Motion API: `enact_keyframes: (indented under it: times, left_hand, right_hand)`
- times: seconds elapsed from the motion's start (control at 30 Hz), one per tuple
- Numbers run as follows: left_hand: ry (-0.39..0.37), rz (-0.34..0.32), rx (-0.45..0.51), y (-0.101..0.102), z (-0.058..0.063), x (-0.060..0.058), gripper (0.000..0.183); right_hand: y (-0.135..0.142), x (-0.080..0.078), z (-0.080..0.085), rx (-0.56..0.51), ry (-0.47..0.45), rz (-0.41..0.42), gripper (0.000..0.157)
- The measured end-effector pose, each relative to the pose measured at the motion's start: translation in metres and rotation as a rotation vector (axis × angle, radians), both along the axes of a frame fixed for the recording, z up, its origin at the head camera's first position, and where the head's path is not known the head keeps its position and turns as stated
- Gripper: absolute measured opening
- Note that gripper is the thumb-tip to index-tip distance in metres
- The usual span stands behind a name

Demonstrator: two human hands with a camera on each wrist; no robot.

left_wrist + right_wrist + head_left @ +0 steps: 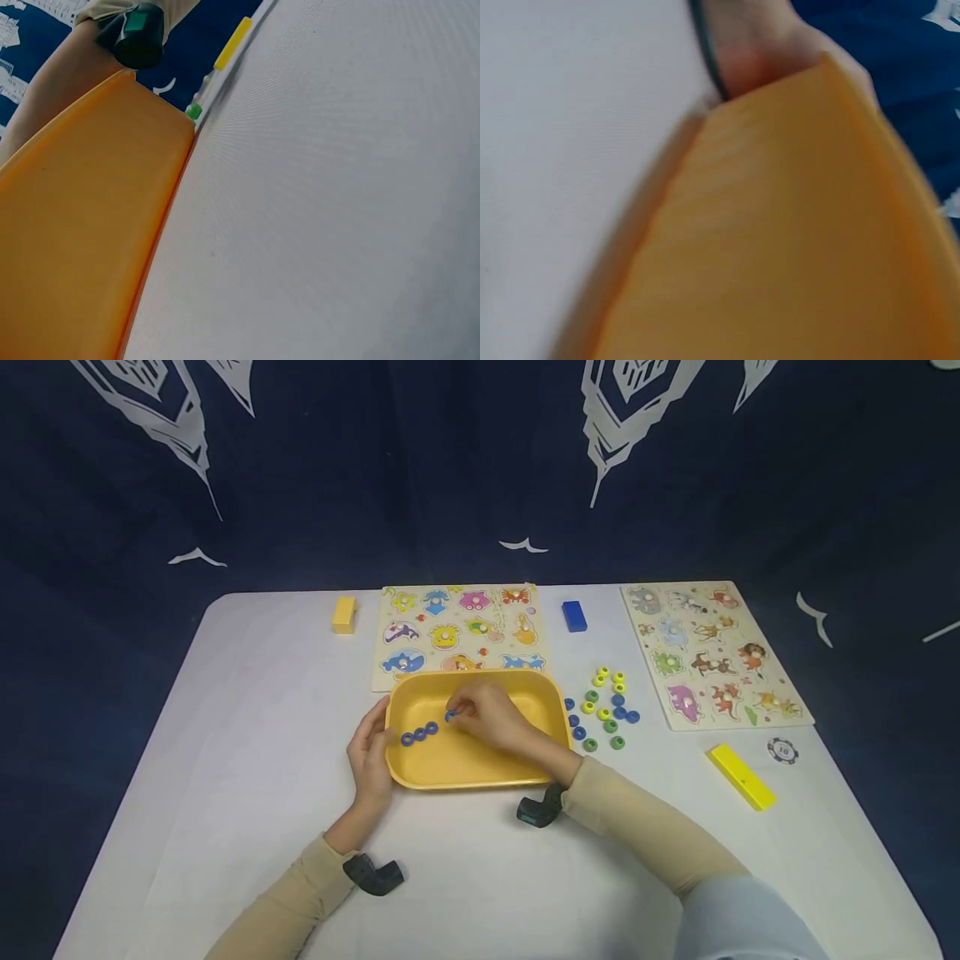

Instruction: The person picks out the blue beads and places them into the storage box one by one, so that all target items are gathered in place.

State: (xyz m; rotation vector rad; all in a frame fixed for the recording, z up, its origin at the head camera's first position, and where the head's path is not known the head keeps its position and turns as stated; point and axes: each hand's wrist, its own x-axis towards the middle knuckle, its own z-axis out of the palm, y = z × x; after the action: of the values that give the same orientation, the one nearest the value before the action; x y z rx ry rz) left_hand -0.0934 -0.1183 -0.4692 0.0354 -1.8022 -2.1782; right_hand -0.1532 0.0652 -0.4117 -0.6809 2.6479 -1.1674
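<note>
A yellow tray [465, 768] lies before me, partly over the lower edge of a sea-animal peg puzzle. Inside it, three blue beads [420, 734] form a slanting row near the left end. My right hand [489, 717] reaches over the tray and pinches another blue bead [451, 715] just right of that row. At the tray's left end, my left hand [370, 753] holds the rim, thumb over the edge and fingers along the outer wall. The left wrist view shows the tray's outer wall [90, 217]; the right wrist view is blurred, with the tray wall [780, 225] filling much of it.
Loose green, yellow and blue beads [604, 713] lie right of the tray. Behind stand the sea-animal puzzle [420, 618], an orange block [344, 615] and a blue block [574, 616]. Farther right are another animal puzzle [705, 647], a yellow block [742, 777] and a round chip [783, 751].
</note>
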Motion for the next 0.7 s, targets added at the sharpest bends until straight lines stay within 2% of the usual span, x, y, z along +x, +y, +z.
enact_keyframes:
  times: [0.1,0.27,0.5,0.6,0.7]
  left_hand:
    - [-0.001,-0.003,0.004,0.0,0.0,0.0,0.045]
    - [0.004,0.004,0.014,0.0,0.0,-0.001,0.045]
    - [-0.003,0.011,-0.002,-0.001,-0.001,-0.001,0.045]
    - [-0.009,0.014,-0.006,-0.001,-0.001,-0.001,0.046]
    - [-0.01,0.012,-0.009,0.0,0.002,0.001,0.046]
  right_hand:
    - [-0.007,-0.001,-0.007,0.022,-0.004,0.011,0.009]
    - [-0.012,-0.001,-0.014,0.046,-0.065,0.03,0.011]
    - [-0.01,0.002,-0.009,0.075,-0.099,0.044,0.018]
    - [-0.003,0.006,-0.004,0.015,-0.075,0.025,0.02]
    - [0.01,0.015,0.003,-0.072,0.023,-0.011,0.021]
